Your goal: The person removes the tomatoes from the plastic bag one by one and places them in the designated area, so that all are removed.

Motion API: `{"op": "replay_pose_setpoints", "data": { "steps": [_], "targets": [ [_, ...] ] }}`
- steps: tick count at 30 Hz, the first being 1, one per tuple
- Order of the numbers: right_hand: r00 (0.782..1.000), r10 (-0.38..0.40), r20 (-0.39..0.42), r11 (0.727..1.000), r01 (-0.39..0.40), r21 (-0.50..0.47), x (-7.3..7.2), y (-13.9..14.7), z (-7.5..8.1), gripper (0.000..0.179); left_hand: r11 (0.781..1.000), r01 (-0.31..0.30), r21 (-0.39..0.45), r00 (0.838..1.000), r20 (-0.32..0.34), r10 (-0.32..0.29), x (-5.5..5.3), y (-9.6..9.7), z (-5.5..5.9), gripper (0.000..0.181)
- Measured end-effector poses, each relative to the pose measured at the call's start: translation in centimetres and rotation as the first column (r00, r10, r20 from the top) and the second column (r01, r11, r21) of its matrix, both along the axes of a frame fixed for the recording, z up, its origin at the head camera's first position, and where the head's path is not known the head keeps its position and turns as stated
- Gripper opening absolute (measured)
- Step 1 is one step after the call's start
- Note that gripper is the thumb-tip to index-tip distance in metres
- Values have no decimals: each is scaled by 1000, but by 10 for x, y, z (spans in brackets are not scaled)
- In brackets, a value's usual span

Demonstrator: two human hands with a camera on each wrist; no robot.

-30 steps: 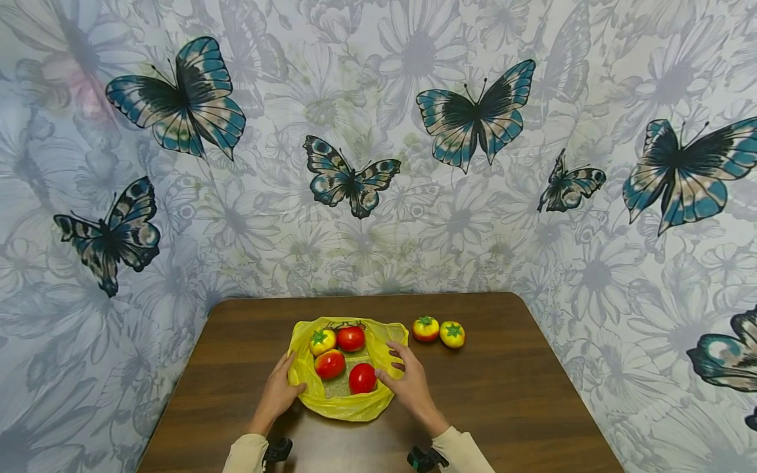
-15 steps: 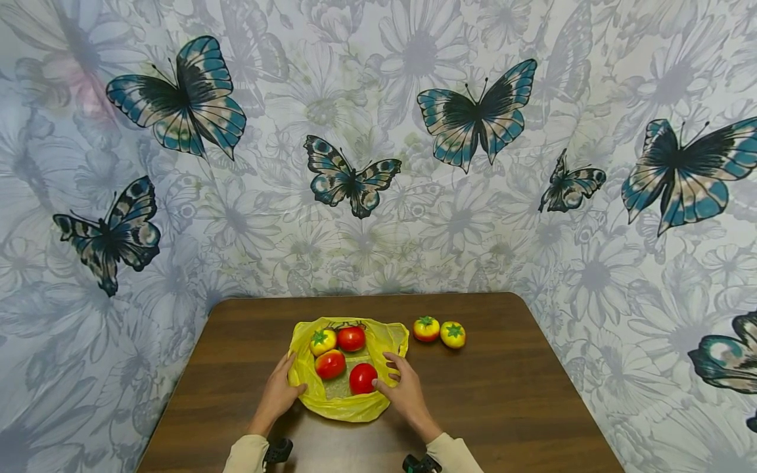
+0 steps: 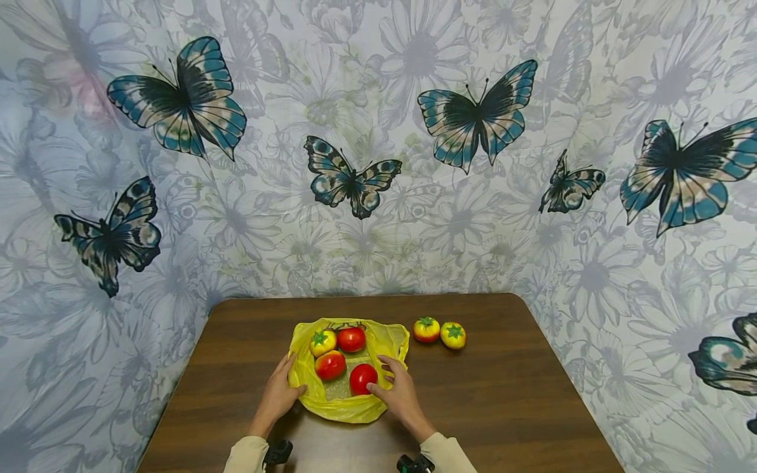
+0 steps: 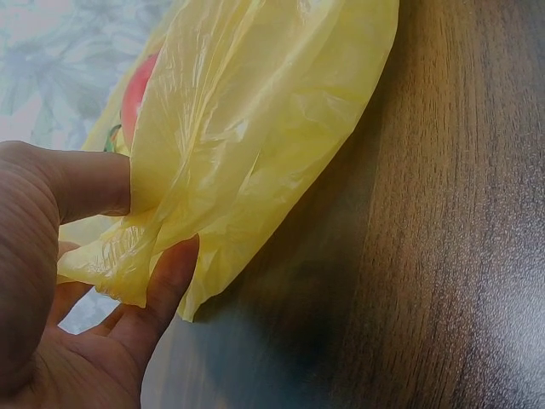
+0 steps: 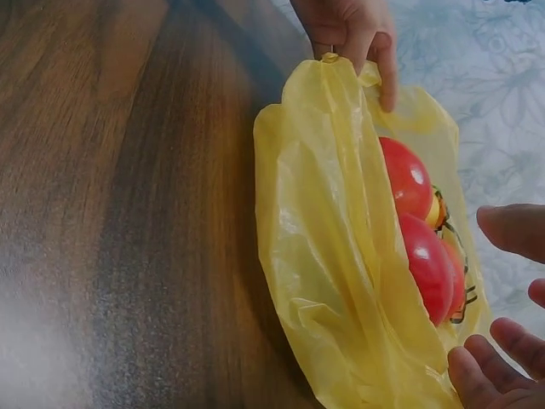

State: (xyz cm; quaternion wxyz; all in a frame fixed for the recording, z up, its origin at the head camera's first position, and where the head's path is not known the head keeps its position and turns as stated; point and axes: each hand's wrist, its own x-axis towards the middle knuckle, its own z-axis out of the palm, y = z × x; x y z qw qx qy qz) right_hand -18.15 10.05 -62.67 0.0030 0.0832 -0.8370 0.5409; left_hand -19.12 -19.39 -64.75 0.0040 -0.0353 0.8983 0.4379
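- My left hand [image 3: 276,391]: grasping the gathered rim of a yellow, thin, crinkled plastic bag [image 3: 351,411], thumb inside my view's near side, plastic bunched between the digits.
- My right hand [image 3: 405,394]: loose, fingers spread and slightly bent, at the bag's other side; thumb just beside a glossy red round tomato [image 3: 363,380]; contact hard to tell.
- Bag sits between my hands on a brown wood-grain table [image 3: 503,394], mouth up, four tomatoes in it.
- Nearest my right thumb: that red one.
- Nearer my left grip: a red-orange oval tomato [image 3: 330,365].
- Beyond it: a yellow tomato with green star-shaped cap [image 3: 322,343], just beside a shiny red tomato [image 3: 351,339].
- Outside the bag, past my right hand: a red-and-yellow tomato with green cap [image 3: 426,329] and a mostly yellow green-capped tomato [image 3: 453,335], side by side.
- Bag floor between tomatoes: pale patch [image 3: 339,389], can't make out what.
- Dark thin loops [image 5: 458,320] along the far side; print or wire, can't tell.
- Left wrist view: plastic hides nearly all contents, one red bit showing.
- Right wrist view: both hands cut off by the edges.
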Motion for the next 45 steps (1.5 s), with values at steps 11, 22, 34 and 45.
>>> {"op": "replay_pose_setpoints", "data": {
  "steps": [11,22,34,45],
  "targets": [
    [1000,9,8,1000,-9,27,-1,-6,-15,66,1000,4,18,1000,-9,-4,1,0,-3,88],
    [998,21,51,997,-24,68,-4,-7,-22,71,1000,-1,9,1000,3,1,3,1,0,88],
    [998,17,63,989,-26,148,-6,-11,-29,69,1000,5,8,1000,8,-5,4,2,1,88],
    [997,21,73,984,-34,177,-6,-15,-29,71,1000,8,14,1000,9,-8,3,2,1,88]
  ]
}}
